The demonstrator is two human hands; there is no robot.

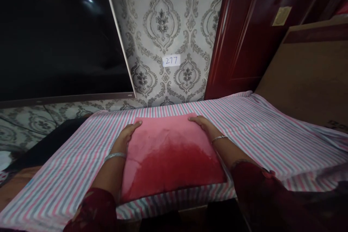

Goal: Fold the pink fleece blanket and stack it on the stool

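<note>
A roughly square pink cloth [174,152] lies flat on a striped sheet, its near half a much darker red with an uneven border. At its far left corner is my left hand [129,132], the thumb on top and the other fingers mostly hidden along the edge. My right hand [202,123] grips the far right corner in the same way, thumb over the top. Both forearms run along the sides of the cloth. A bangle shows on each wrist.
The pink, grey and white striped sheet [261,127] covers the table. A large dark screen [59,40] stands at the back left. Patterned wallpaper bears a paper label [171,60] reading 277. At right are a dark red panel [244,25] and a big cardboard box [312,76].
</note>
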